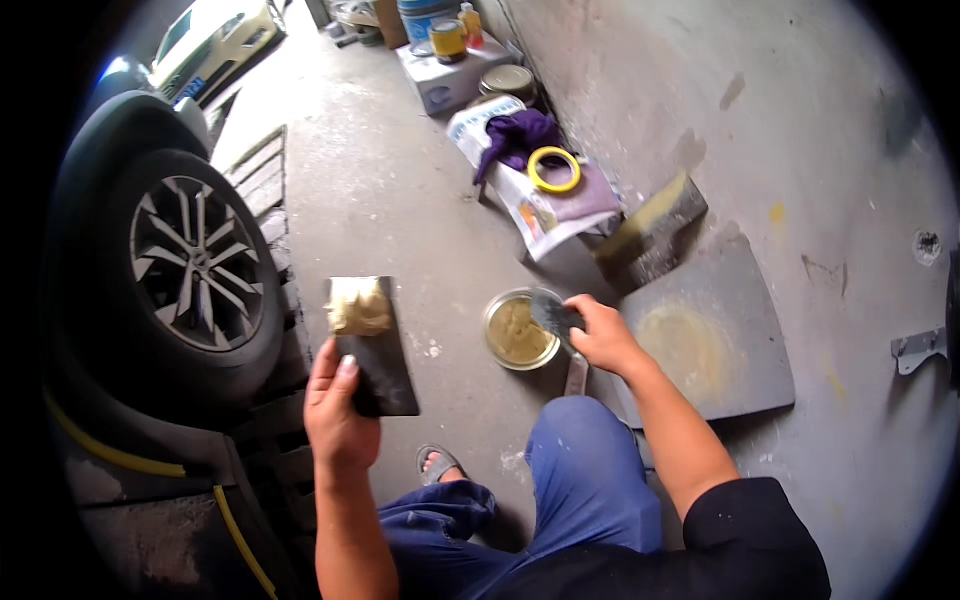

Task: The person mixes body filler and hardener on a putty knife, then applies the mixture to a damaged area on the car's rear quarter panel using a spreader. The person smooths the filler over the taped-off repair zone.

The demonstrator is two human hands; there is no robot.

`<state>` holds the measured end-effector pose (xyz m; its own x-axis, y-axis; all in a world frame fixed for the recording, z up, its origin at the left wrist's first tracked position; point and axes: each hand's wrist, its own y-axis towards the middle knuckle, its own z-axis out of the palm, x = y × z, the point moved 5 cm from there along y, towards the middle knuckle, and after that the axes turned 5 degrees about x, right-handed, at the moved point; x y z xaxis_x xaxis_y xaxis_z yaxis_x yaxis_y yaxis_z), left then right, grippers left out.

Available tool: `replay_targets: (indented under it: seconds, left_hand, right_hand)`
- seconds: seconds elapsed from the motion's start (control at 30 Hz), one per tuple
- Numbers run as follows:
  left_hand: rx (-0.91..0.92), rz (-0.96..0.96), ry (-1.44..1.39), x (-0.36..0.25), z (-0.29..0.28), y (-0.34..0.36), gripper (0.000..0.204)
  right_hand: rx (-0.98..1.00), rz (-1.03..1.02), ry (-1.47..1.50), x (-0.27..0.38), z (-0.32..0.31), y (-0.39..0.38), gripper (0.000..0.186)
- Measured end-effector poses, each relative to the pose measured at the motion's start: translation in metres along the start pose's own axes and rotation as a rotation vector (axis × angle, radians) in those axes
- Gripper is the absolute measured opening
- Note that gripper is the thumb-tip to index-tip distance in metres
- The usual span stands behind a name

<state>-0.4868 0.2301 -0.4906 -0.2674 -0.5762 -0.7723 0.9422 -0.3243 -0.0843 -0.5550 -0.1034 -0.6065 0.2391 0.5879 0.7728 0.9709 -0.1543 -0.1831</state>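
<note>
A dark rectangular board (372, 350) bearing a beige putty dab (359, 307) is gripped by the left hand (338, 410). A flat metal scraper (553, 314) is clasped in the right hand (603, 335), its blade over the open round tin of putty (520, 331) on the concrete floor (400, 200). Putty loading is judged underway; next, a scoop must be lifted across onto the board.

Hidden bits around the 2 hands

The right hand (600, 335) covers the handle of the scraper (553, 315), so its grip can't be made out. The left hand (338, 410) hides the black board's (375, 360) lower corner. The far tins (447, 38) are too small to tell apart.
</note>
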Motion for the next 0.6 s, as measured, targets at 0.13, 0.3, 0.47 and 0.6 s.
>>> replay_targets:
  seconds: [0.13, 0.3, 0.47, 0.6]
  left_hand:
    - [-0.06, 0.033, 0.059, -0.007, -0.018, -0.004, 0.037]
    - [-0.077, 0.041, 0.092, -0.009, -0.032, -0.016, 0.037]
    - [-0.102, 0.033, 0.073, -0.01, -0.052, -0.03, 0.038]
    - [-0.102, 0.021, 0.105, -0.011, -0.051, -0.033, 0.037]
  right_hand:
    - [0.129, -0.352, -0.578, -0.01, 0.061, 0.029, 0.022]
    - [0.359, -0.523, -0.9, -0.023, 0.131, 0.058, 0.01]
    - [0.462, -0.628, -0.995, -0.033, 0.159, 0.071, 0.012]
    - [0.805, -0.589, -1.209, -0.044, 0.169, 0.073, 0.015]
